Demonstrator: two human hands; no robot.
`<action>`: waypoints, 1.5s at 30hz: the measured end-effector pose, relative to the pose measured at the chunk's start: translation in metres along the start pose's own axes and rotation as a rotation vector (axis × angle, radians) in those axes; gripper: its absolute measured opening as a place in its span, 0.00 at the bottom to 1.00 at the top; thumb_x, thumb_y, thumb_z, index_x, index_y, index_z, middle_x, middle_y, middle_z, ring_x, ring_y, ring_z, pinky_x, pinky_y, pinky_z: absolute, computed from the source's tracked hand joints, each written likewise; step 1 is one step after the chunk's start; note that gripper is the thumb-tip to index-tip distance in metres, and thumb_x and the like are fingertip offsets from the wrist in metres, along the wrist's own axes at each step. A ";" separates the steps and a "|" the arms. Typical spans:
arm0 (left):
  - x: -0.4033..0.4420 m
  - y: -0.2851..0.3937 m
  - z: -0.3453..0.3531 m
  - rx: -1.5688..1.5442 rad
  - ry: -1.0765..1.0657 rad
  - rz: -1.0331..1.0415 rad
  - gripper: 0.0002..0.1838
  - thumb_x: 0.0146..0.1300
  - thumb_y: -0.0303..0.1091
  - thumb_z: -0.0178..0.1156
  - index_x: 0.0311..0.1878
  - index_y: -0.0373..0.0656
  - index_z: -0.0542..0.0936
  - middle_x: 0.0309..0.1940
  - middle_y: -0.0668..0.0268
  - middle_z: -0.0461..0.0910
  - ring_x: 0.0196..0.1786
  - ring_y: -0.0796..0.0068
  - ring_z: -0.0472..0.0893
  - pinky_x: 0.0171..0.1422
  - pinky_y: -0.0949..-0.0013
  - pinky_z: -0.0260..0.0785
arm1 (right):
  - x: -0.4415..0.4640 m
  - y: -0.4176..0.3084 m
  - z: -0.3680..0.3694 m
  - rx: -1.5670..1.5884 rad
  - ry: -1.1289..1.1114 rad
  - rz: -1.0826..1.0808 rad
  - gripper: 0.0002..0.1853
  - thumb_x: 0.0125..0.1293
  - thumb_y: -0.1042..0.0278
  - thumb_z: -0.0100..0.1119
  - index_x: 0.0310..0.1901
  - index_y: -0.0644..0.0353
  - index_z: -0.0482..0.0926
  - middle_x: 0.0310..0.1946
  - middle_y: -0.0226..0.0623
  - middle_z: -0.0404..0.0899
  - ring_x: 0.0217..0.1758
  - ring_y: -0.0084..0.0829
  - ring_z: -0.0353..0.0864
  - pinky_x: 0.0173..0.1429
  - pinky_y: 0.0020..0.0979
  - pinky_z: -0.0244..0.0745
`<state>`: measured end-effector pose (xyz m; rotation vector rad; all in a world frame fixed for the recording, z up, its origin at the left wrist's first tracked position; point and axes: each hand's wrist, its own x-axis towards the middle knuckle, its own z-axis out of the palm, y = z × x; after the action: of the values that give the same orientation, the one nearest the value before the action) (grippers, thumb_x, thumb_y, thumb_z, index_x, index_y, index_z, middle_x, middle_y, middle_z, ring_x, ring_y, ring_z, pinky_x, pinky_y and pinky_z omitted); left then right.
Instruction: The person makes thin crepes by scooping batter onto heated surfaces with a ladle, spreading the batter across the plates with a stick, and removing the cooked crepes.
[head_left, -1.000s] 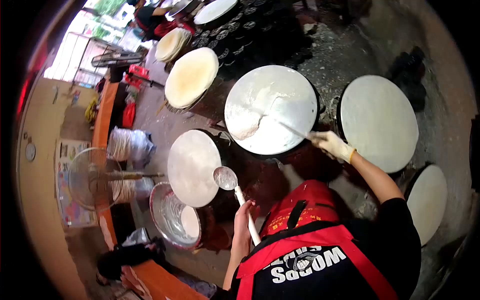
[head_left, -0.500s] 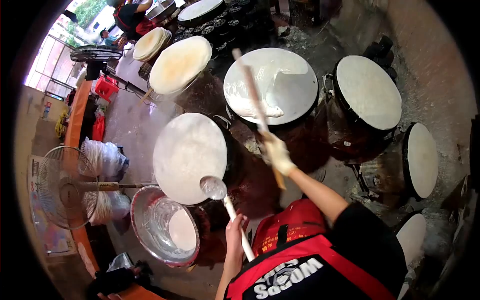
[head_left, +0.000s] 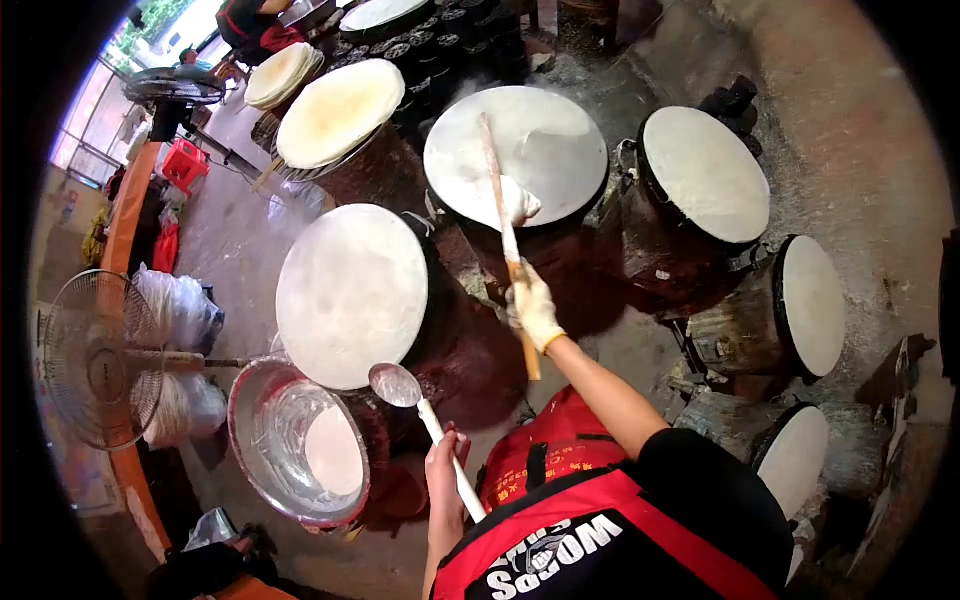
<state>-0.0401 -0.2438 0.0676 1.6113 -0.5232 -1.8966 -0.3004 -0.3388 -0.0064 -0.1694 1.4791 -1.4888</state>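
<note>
- Gathered since half a second ago: the batter stretched along a plate's rim is now a more compact batter lump (head_left: 520, 203), near the 6 o'clock edge of the top plate (head_left: 565, 120), itself at 12 o'clock in the view.
- The wooden paddle (head_left: 495, 180) has gone from a blur to a clear line, its far end toward that plate's 11 o'clock. It crosses in front of the lump; whether it touches or hangs above, I cannot tell.
- The gloved right hand (head_left: 535, 308), near the view's centre, is wrapped round the paddle's lower part.
- The bare left hand (head_left: 446, 467), at 6 o'clock, is closed about the handle of the ladle (head_left: 396, 384). The ladle's bowl stays by the 5 o'clock edge of the left plate (head_left: 350, 295); contact is unclear.
- The scene has slid toward 9 o'clock, so the head has probably turned.
- What this means, as I judge it: the excess is collected in one place while a pale film covers much of the top plate.
- More batter lies in the basin (head_left: 243, 440) at 8 o'clock, just beside the left plate.
</note>
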 end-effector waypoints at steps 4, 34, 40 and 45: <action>-0.001 0.006 0.026 0.048 -0.049 0.017 0.15 0.63 0.34 0.54 0.49 0.37 0.73 0.33 0.69 0.76 0.41 0.79 0.76 0.55 0.72 0.66 | 0.003 -0.033 -0.059 -0.032 0.035 0.002 0.21 0.72 0.52 0.41 0.65 0.37 0.60 0.17 0.25 0.62 0.10 0.17 0.57 0.12 0.23 0.54; 0.019 -0.027 0.209 0.040 0.009 0.094 0.13 0.61 0.33 0.55 0.45 0.35 0.76 0.35 0.69 0.77 0.38 0.80 0.74 0.46 0.77 0.65 | 0.127 -0.165 -0.260 -0.326 -0.405 0.198 0.24 0.70 0.59 0.42 0.67 0.44 0.56 0.23 0.29 0.67 0.12 0.19 0.57 0.13 0.23 0.53; 0.020 -0.020 0.208 0.140 -0.013 0.070 0.15 0.61 0.34 0.55 0.48 0.34 0.75 0.32 0.70 0.77 0.34 0.82 0.73 0.38 0.79 0.62 | 0.179 -0.201 -0.207 -0.301 -0.211 0.009 0.20 0.69 0.54 0.44 0.59 0.53 0.69 0.17 0.29 0.69 0.11 0.23 0.63 0.13 0.27 0.56; 0.025 -0.003 0.211 0.184 -0.081 0.111 0.14 0.62 0.35 0.55 0.46 0.36 0.76 0.30 0.70 0.75 0.33 0.82 0.73 0.37 0.76 0.65 | 0.189 -0.172 -0.161 -0.912 -0.032 -0.604 0.23 0.67 0.51 0.44 0.50 0.61 0.76 0.42 0.57 0.78 0.47 0.48 0.79 0.51 0.36 0.71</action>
<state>-0.2491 -0.2747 0.0869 1.5881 -0.8251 -1.8826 -0.5966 -0.4010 -0.0031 -1.2657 2.0960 -1.1054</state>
